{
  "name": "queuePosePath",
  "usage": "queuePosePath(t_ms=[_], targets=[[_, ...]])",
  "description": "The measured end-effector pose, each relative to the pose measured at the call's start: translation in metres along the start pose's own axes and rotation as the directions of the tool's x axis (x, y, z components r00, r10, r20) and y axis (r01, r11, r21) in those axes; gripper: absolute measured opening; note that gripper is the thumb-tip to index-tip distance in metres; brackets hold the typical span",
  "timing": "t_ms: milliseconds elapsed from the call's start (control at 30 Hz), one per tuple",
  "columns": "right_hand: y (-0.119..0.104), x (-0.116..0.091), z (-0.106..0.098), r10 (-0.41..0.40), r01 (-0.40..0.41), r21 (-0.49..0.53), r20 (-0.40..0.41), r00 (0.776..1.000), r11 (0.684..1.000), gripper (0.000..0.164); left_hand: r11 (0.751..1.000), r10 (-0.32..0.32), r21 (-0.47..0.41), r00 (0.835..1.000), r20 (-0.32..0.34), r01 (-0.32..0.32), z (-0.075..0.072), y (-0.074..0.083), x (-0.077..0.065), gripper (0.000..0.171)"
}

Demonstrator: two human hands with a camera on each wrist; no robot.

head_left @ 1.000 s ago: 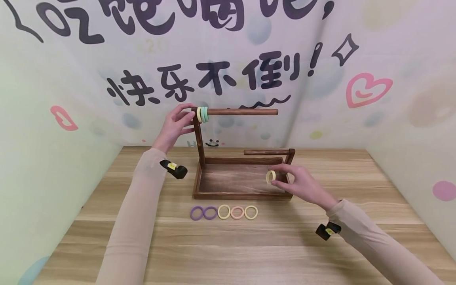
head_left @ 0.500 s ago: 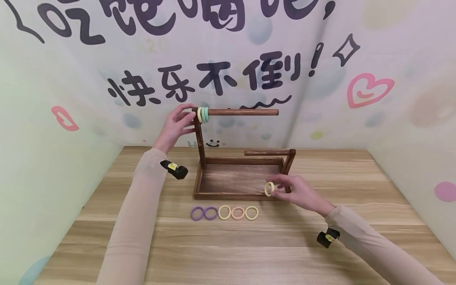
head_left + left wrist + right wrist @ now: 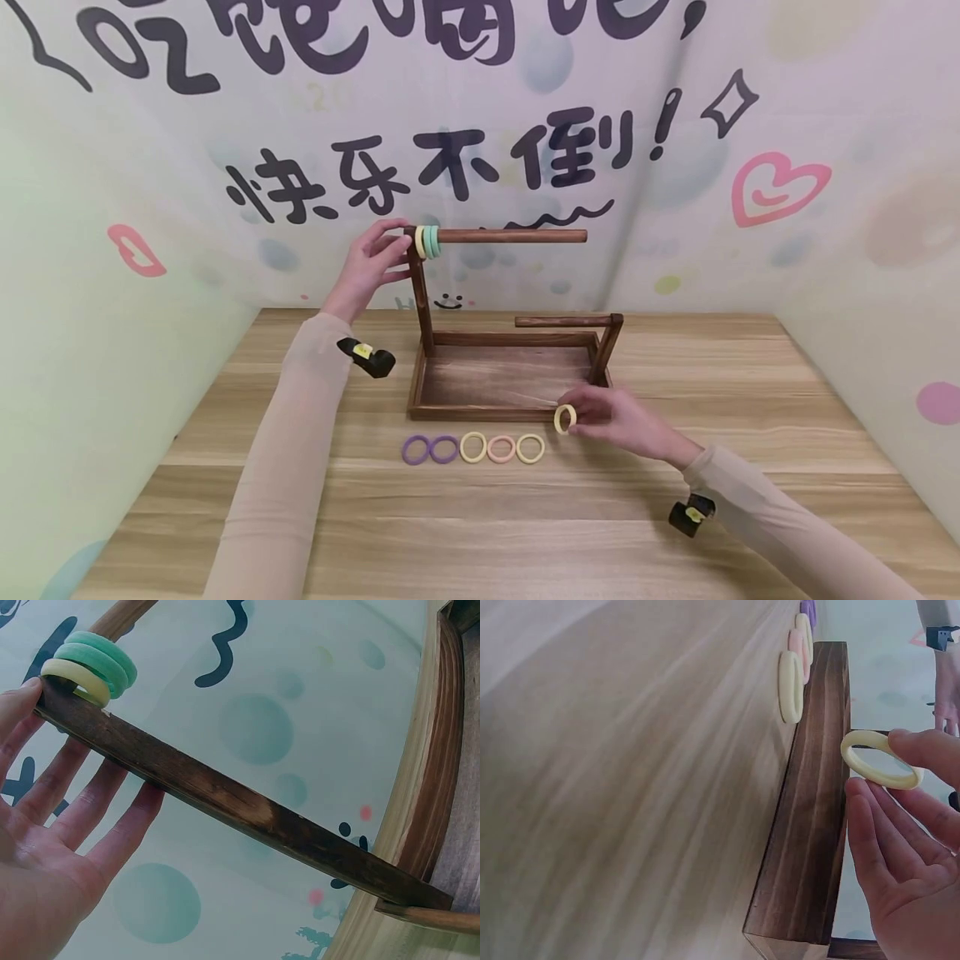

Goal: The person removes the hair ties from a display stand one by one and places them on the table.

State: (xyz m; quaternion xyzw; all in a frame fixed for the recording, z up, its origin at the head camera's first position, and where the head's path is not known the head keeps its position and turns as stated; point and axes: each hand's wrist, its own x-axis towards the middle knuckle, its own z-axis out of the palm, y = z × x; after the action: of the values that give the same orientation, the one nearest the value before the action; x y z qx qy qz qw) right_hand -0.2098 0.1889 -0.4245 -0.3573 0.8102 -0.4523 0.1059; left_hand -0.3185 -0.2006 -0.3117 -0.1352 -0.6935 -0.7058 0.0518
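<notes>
My left hand (image 3: pixel 369 262) grips the top of the tall upright post (image 3: pixel 225 802) of a dark wooden stand, thumb near the rings and fingertips against the post. Beside it, one pale yellow ring (image 3: pixel 82 681) and two mint-green rings (image 3: pixel 112 664) hang at the post end of the upper bar (image 3: pixel 517 236). My right hand (image 3: pixel 618 421) pinches another pale yellow ring (image 3: pixel 882 778) between thumb and fingers, just above the front right rim of the stand's tray (image 3: pixel 480 412). On the table in front lie two purple rings (image 3: pixel 443 449), two yellow rings (image 3: pixel 530 449) and a pink ring (image 3: pixel 501 449), in a row.
A shorter, lower bar (image 3: pixel 562 322) points left from a post (image 3: pixel 606 354) at the tray's right end. The wooden table (image 3: pixel 480 533) extends around the stand. Behind it hangs a printed backdrop (image 3: pixel 675 200) with large dark characters.
My right hand has come down and towards me with the yellow ring, from over the tray to its front rim. My left hand stays on the post, and the hanging rings have not moved.
</notes>
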Motion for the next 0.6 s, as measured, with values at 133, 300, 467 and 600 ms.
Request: queuePosePath(t_ms=[133, 300, 467, 600], targets=[[0.003, -0.001, 0.004, 0.008, -0.008, 0.012, 0.018, 1.000, 1.000, 0.036, 1.000, 0.002, 0.008, 1.000, -0.002, -0.002, 0.000, 0.000, 0.000, 0.032], [0.006, -0.003, 0.010, 0.031, -0.033, 0.041, 0.048, 0.998, 0.999, 0.034, 1.000, 0.003, 0.028, 1.000, -0.002, -0.003, 0.000, 0.000, -0.001, 0.031], [0.007, -0.005, 0.016, 0.015, -0.018, 0.054, 0.065, 0.998, 0.998, 0.035, 1.000, 0.001, 0.016, 1.000, 0.000, -0.001, 0.000, 0.001, -0.001, 0.031], [0.007, -0.006, 0.017, 0.004, -0.007, 0.045, 0.068, 0.998, 0.999, 0.033, 1.000, 0.004, 0.012, 1.000, 0.002, -0.004, 0.000, 0.000, 0.000, 0.028]])
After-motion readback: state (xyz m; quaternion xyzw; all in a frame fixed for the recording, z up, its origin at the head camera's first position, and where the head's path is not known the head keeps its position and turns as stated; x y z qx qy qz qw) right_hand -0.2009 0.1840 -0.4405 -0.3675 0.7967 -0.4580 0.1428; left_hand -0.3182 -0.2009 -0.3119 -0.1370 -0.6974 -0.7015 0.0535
